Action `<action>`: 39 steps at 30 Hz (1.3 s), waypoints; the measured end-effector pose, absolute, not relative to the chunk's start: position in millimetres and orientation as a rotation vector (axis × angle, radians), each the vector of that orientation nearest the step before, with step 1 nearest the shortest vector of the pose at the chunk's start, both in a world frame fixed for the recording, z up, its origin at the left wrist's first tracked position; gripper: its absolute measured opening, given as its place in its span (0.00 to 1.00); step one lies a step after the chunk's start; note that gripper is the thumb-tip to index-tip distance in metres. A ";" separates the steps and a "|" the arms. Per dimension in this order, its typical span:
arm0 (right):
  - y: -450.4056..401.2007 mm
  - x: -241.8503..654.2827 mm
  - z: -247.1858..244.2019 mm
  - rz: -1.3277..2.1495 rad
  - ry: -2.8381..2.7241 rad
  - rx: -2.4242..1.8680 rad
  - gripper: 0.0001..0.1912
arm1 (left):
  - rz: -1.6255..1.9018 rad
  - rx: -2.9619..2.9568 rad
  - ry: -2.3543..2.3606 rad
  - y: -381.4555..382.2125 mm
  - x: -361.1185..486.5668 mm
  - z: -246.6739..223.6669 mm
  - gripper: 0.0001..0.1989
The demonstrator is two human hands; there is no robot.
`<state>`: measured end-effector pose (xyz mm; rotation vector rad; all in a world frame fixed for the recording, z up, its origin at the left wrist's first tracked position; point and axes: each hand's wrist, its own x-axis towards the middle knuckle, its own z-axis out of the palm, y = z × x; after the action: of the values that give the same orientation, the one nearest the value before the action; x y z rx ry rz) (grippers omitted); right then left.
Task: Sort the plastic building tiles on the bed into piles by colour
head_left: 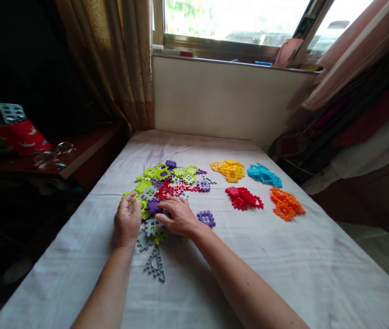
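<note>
A mixed pile of flat, notched plastic building pieces lies on the bed sheet. At its left edge is my left hand [128,220], fingers loosely bent, thumb apart, nothing seen in it. My right hand [179,215] reaches over the pile with fingers spread, beside a purple piece [153,207]; it hides some pieces below. Nearer to me are a grey window piece [153,227] and a grey triangular frame [155,265]. Lime green pieces [157,172] and red pieces [165,189] lie toward the back. A purple square frame [206,218] sits right of my right wrist.
To the right are single-colour heaps: yellow [230,171], blue [264,175], red [243,198] and orange [286,204]. At left, glasses [55,154] and a red container [23,137] stand on a dark table. A wall and window are behind the sheet [249,274].
</note>
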<state>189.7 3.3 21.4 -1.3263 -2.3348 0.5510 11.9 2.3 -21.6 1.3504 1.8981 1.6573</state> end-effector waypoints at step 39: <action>12.7 361.2 9.1 -0.131 -1.868 -2.081 0.15 | 1.588 1.328 1.941 3.5 12.3 -19.7 0.19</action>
<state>361.2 12.7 9.1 -2.0810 -1.8679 -0.1312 12.3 3.5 -19.7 1.3282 1.9410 1.5881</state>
